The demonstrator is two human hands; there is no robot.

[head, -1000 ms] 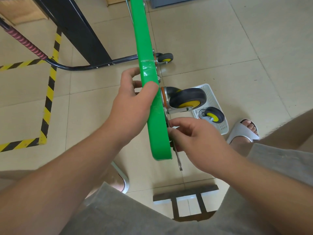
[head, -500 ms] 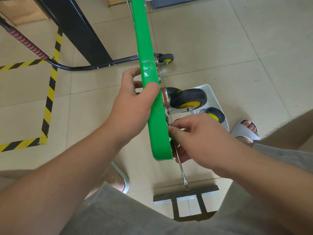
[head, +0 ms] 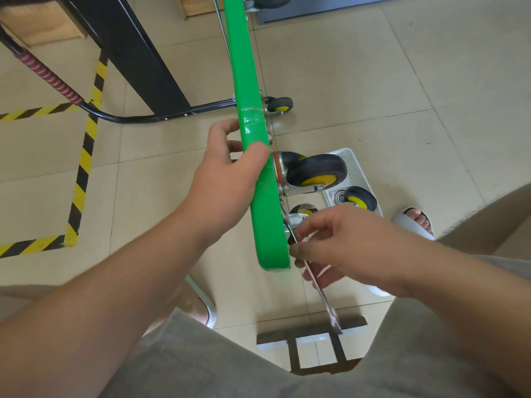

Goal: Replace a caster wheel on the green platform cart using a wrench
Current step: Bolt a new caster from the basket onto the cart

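Head view, looking down past the person's knees: nearest is the free tail of the wrench (head: 324,297). Its long axis runs from there up and away to its head, which sits against the cart's underside just below the caster's mounting plate (whether it is seated on a bolt I cannot tell). The right hand (head: 344,248) is curled round the shank, thumb and fingers pinching it, so the fastener lies just beyond its fingertips, toward the deck. The green platform cart (head: 270,239) stands on edge, and the left hand (head: 227,185) clamps its rim, thumb over the edge, level with the caster wheel (head: 316,170). Beyond, a spare caster (head: 359,198) lies in a white tray (head: 353,165).
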